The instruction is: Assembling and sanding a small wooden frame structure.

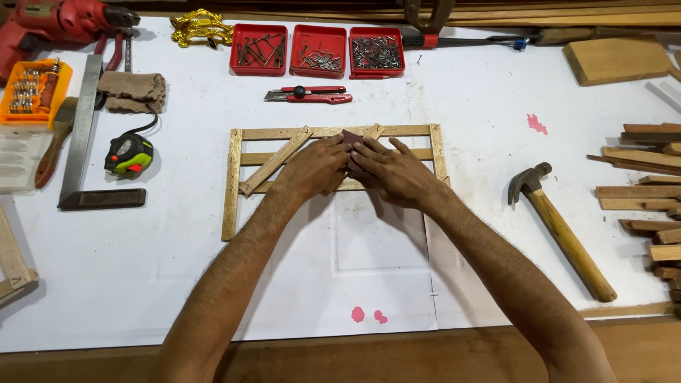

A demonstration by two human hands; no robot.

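Note:
A small wooden frame (232,184) of thin slats, with diagonal braces, lies flat on the white table (177,269). Both my hands rest on its middle. My left hand (312,169) presses on a diagonal slat. My right hand (397,174) lies beside it, fingers pointing left. Between them sits a dark reddish piece of sandpaper (352,140), held under the fingertips of both hands against the wood.
A hammer (560,230) lies to the right, loose wood strips (649,191) at the right edge. Three red trays of nails (317,51) and a red utility knife (310,94) sit behind the frame. Tape measure (128,154), steel square (84,135), red drill (60,25) at left.

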